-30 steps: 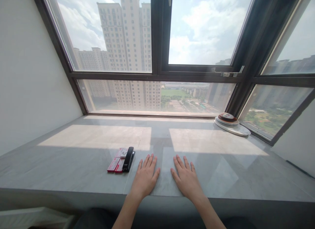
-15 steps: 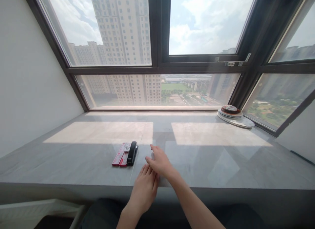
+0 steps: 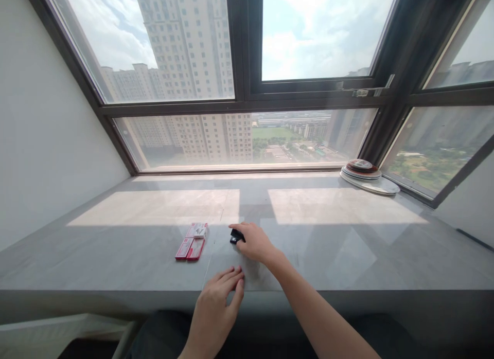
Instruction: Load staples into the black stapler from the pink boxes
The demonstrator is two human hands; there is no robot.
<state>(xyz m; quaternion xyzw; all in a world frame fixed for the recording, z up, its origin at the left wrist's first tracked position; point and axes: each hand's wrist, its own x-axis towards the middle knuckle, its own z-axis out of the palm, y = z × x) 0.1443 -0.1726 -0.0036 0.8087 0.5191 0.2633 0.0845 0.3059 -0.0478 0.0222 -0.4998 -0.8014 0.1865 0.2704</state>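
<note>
Only the black stapler is in grip, clasped by the right hand over the grey stone windowsill; the relaxed left hand is empty, and the flat red-and-white boxes lie untouched.

Disc stack near window frame

See a wide, pale grey windowsill, lit brightly in two places towards the back. Carries small red-and-white boxes, bunched close together left of centre. Also holds a stack of plates in the far right corner, widest at the bottom, smallest on top.
</note>
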